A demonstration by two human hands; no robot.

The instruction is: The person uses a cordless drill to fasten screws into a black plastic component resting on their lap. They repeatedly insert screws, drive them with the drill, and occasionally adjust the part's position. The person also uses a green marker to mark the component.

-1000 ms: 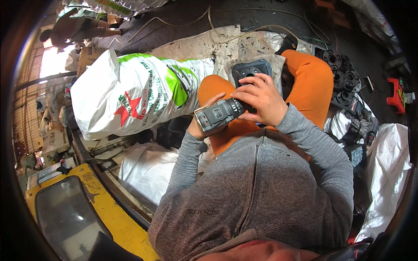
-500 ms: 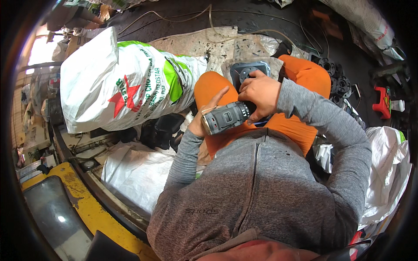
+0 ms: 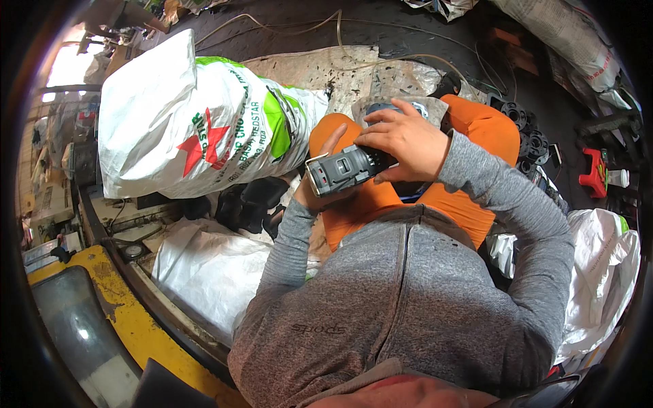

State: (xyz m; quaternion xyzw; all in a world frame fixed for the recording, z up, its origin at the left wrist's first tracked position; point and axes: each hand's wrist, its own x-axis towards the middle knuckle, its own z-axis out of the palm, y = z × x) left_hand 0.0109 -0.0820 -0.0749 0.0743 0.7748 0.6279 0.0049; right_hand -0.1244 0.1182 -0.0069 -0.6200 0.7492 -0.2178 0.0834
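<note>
Between my hands, over my lap, is a dark grey cordless drill (image 3: 340,170), its back end towards the left. My left hand (image 3: 307,196) is wrapped round it from below, with a finger or thumb pointing up along the far side. My right hand (image 3: 411,146) curls over the black front end, fingers above and thumb underneath. That grip hides the tip of the tool. Beyond the right hand, a dark flat part (image 3: 381,107) rests between my knees on a greyish sheet (image 3: 430,106); most of it is covered by the hand.
A large white and green sack (image 3: 156,136) stands at the left. Several black round parts (image 3: 534,139) are piled right of my knee, near a red plastic item (image 3: 594,173) and a white cup (image 3: 618,178). A hose (image 3: 339,30) crosses the dark floor. Yellow-framed machinery (image 3: 122,292) is lower left.
My right hand has turned and opened its fingers more, now reaching higher over the front of the drill. The drill has tilted and shifted slightly left, and the flat part is more hidden.
</note>
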